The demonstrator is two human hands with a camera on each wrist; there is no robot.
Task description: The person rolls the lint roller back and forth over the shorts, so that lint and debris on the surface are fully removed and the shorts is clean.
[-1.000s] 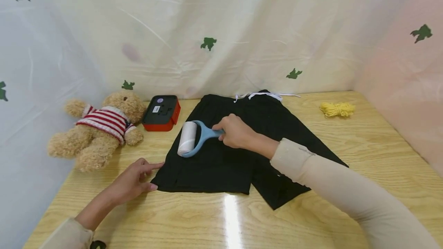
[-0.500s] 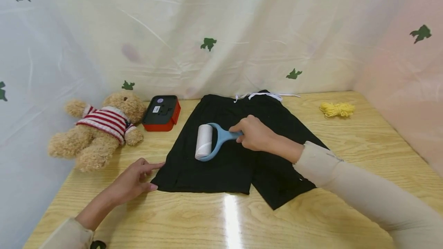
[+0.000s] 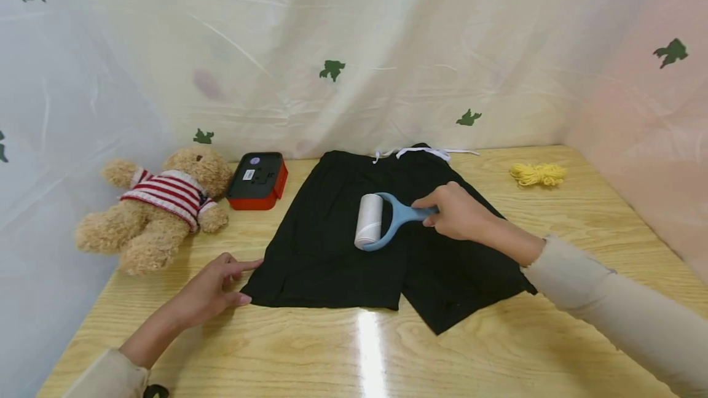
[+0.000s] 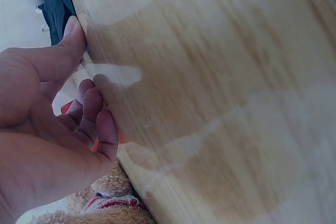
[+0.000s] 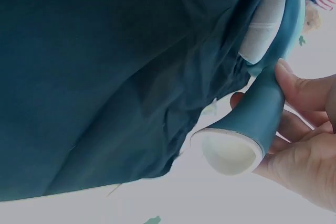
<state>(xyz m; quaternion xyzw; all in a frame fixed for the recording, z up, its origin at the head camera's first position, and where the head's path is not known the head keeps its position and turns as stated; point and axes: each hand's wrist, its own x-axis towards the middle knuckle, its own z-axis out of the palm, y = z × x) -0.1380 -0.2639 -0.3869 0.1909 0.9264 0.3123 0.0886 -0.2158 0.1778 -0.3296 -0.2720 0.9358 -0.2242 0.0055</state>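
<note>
Nearest me is a bare strip of pale wooden desk [image 3: 276, 355] with a bright streak of reflected light. At the near left, my left hand [image 3: 212, 293] lies with index finger and thumb stretched out, touching the corner of a pair of black shorts [image 3: 332, 281] spread flat across the middle. My right hand [image 3: 459, 210] grips the handle of a blue lint roller [image 3: 399, 217], its white cylinder over the middle of the shorts.

The cloth might ruck up or slide if the roller sticks and pulls, since only my left fingertips steady one corner. My right forearm crosses over the shorts' right leg, hiding part of it, and my sleeve could drag that side askew. Farther up, the roller could snag the loose white drawstring [image 3: 423, 151] at the waistband.

Beyond my left hand, a teddy bear [image 3: 166, 207] in a striped top and a black-and-red box [image 3: 257, 180] limit room on the left. A yellow cord bundle [image 3: 538, 174] lies far right, well apart. Farthest, a leaf-patterned curtain [image 3: 387, 29] hangs behind the desk.
</note>
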